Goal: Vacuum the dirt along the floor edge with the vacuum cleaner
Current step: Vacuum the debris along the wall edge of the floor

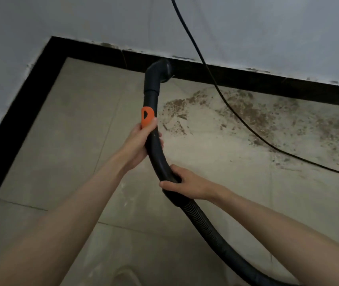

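Closest to the camera, the ribbed black hose [203,221] curves up from the bottom edge toward the black skirting board [247,76], the dark strip at the foot of the wall. The right hand [187,185] is curled around the hard black tube [154,149] where the hose joins it. A bit nearer the skirting board, the left hand [141,141] is wrapped around the same tube, its thumb just under the orange slider [147,118]. Both hands hold tight; no fingers are spread.

Farther on, the tube ends in a bent nozzle [161,71] that sits right at the skirting board, at the floor edge. Brown dirt [253,114] lies on the tiles along the skirting board, off to the nozzle's right. A thin black cord [212,79] hangs down and trails across the dirt.

It looks like the cleaning is in its early part: the nozzle is at the edge, but most of the dirt is not picked up yet. The next move likely needs the nozzle to slide right along the skirting board, kept low, without catching the cord.
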